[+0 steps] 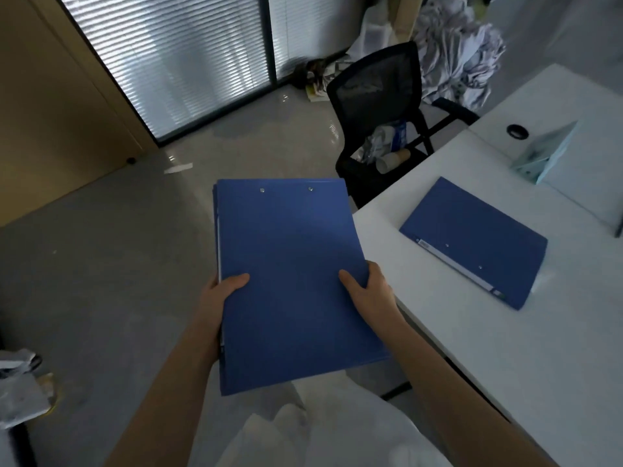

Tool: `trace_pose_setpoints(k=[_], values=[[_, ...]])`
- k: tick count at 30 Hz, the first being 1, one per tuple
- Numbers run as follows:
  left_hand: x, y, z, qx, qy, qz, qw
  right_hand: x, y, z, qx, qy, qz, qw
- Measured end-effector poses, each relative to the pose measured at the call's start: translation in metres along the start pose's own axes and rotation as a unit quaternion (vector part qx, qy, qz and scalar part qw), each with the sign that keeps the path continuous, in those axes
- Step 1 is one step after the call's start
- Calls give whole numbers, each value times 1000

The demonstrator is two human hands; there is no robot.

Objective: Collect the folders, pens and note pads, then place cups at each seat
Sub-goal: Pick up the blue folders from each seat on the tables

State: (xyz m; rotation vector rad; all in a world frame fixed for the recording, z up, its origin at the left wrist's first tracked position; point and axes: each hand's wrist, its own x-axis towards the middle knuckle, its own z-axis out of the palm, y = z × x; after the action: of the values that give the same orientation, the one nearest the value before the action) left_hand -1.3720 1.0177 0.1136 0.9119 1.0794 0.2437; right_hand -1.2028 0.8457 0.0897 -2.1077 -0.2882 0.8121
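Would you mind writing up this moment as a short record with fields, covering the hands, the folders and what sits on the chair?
left hand: grips the left edge of the held folders, thumb on top
right hand: grips the right edge, thumb on top
held folders: blue stack, carried flat over the floor, beside the table
folder on table: blue, closed, lying flat near the table's corner
table: white
chair: black mesh, at the table's far end
paper cups: lying on the chair seat among wrappers

Blue folders: one stack held [290,271], its number unclear, and one lying on the bench [475,241]. One black chair [374,92]. Two paper cups [392,161] on its seat.
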Motion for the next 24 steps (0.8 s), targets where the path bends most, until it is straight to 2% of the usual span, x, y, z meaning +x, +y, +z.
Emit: trace_pose_setpoints(k=[9, 15, 24], values=[[119, 96, 63, 47, -46, -12, 998, 138, -58, -29, 24, 17, 42, 999], [183, 143, 112, 49, -48, -23, 997, 207, -88, -53, 53, 40, 44, 997], [286, 209, 177, 94, -126, -43, 987, 293, -114, -77, 110, 116, 90, 983]])
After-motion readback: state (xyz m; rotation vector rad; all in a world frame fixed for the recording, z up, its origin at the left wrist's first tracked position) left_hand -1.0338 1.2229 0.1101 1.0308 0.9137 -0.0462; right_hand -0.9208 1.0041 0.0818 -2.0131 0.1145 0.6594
